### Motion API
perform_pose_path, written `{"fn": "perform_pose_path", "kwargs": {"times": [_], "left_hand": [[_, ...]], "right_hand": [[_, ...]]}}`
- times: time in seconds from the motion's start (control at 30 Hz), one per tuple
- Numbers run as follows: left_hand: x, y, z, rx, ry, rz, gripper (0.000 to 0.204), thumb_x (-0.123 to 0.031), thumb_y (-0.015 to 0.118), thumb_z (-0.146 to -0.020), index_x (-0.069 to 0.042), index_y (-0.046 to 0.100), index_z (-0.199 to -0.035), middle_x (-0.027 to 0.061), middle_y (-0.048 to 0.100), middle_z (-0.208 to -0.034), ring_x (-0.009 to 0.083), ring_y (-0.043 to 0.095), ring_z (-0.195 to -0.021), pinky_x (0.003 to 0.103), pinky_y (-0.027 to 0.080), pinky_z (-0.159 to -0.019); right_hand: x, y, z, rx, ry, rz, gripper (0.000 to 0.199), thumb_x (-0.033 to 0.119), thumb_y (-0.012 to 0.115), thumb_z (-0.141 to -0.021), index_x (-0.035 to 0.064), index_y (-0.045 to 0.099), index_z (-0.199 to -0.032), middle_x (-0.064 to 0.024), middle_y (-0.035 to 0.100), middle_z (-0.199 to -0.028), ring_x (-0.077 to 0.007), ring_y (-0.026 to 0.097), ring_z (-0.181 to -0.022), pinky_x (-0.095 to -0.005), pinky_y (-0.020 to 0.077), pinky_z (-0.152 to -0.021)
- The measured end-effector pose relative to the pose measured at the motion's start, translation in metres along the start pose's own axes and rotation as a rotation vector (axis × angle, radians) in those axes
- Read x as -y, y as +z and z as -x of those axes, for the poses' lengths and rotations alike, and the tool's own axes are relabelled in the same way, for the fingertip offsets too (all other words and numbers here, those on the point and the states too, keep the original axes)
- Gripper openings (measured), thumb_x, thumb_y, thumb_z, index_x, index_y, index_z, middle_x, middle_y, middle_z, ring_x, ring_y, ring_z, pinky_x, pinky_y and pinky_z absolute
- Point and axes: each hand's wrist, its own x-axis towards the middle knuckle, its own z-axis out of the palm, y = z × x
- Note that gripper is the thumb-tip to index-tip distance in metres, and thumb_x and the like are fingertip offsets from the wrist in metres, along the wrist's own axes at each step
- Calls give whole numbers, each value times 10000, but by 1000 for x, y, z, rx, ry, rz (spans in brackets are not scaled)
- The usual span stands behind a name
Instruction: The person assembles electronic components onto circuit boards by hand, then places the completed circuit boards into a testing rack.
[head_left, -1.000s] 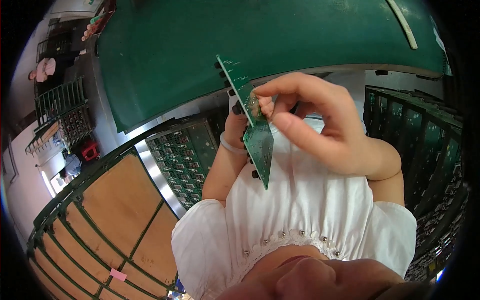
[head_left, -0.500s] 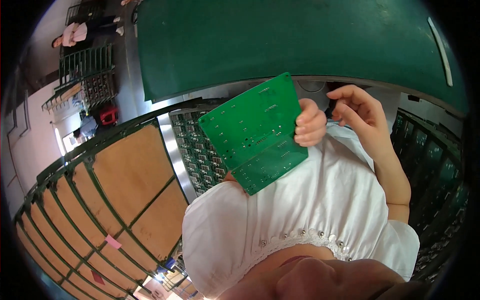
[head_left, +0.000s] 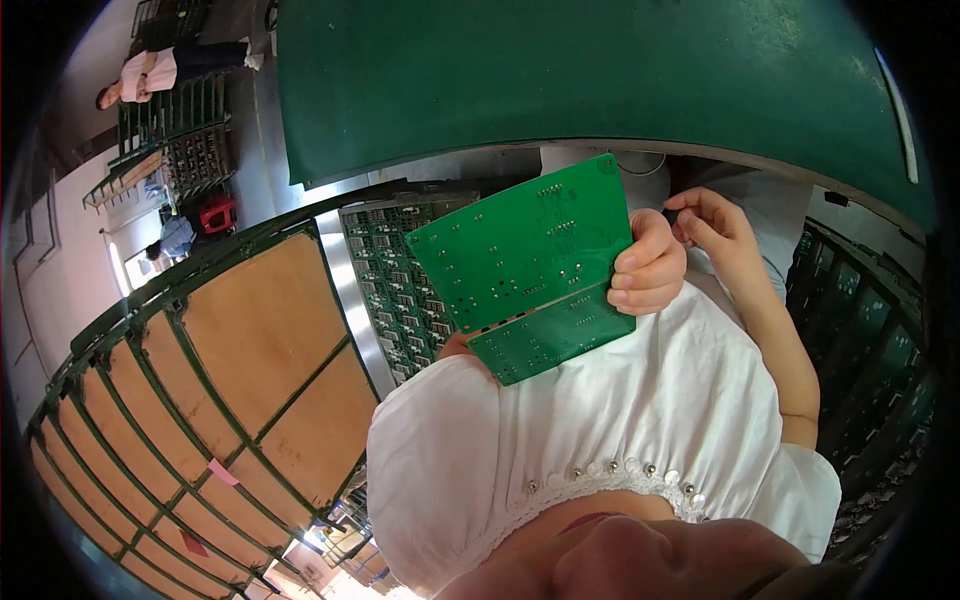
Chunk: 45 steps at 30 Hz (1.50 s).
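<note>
A person in a white blouse holds a green circuit board (head_left: pixel 520 250) up in front of the chest, its flat soldered face toward the camera and tilted, below the near edge of a dark green worktop (head_left: pixel 560 80). The left hand (head_left: pixel 648 270) is clamped on the board's right edge, fingers curled over the front. The right hand (head_left: pixel 712 225) is just beside it, to the right, fingers loosely curled; whether it touches the board cannot be told. Left of the board, a rack of circuit boards (head_left: pixel 385 290) stands beside empty wooden trays in green frames (head_left: pixel 260 330). Far left, another person (head_left: pixel 150 75) stands near more racks.
</note>
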Motion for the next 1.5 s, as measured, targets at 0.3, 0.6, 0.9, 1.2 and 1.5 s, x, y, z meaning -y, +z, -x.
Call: {"fn": "perform_pose_path", "kwargs": {"times": [0.3,0.6,0.9,1.2,1.5], "left_hand": [[-4,35,9,-85,10,-12,81,-115,605,-941,-43,600,-904,61,610,-873,169,648,-754,279,559,-640],[-10,57,16,-155,23,-47,79,-112,604,-941,-41,601,-906,62,611,-873,171,650,-755,278,560,-634],[-6,67,33,-225,76,-80,77,-109,604,-942,-40,602,-907,64,613,-874,173,652,-756,278,560,-629],[1,65,38,-312,86,-95,75,-105,603,-942,-38,602,-909,65,614,-874,174,654,-757,278,561,-624],[16,-13,14,-181,-16,64,73,-102,602,-942,-37,603,-910,66,615,-875,176,656,-758,278,561,-618]], "right_hand": [[68,19,17,-152,-678,348,84,35,640,-833,14,648,-914,-42,571,-773,-115,525,-718,-236,430,-676],[114,69,8,-119,-1128,658,330,8,787,-598,42,697,-914,-82,536,-872,-245,520,-809,-329,423,-642],[110,79,5,-127,-1088,634,305,-26,778,-584,36,701,-873,-82,553,-869,-244,538,-801,-323,427,-645],[113,76,12,-127,-966,587,249,-51,762,-609,31,686,-832,-86,558,-871,-230,545,-799,-308,431,-648],[145,27,9,-520,-1094,1038,265,43,780,-734,58,697,-986,-89,653,-983,-262,620,-929,-336,497,-777]]}}
